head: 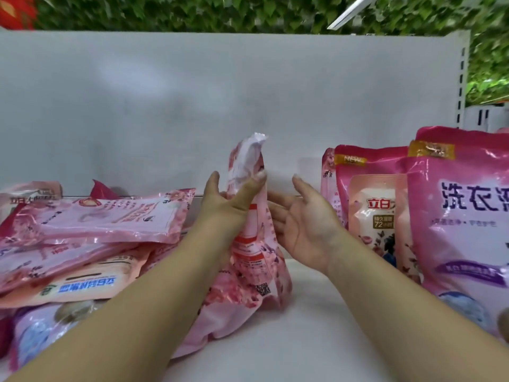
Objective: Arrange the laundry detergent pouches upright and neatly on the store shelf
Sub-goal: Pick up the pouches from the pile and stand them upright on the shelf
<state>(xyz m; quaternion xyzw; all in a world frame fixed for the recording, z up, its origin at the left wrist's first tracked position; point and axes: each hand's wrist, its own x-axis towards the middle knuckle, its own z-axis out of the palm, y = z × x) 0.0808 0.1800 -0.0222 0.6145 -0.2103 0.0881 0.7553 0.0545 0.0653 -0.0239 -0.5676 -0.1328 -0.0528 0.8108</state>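
Above your shelf ran a dense wall of green leafy foliage [170, 12], filling the top of the view. Up in the left corner sat a blurred red patch [15, 9], too soft to identify. A slim white slanted bar [349, 11] cut across the leaves at upper right.

Left hand [230, 208] covers the held pouch's [254, 230] left side; its print is blurred, QR code too small to read. Right pouch [462, 230] cut by frame edge, lettering incomplete. Flat pile of pouches [91, 244] runs off the left edge, lower ones mostly buried. Both forearms leave the bottom edge
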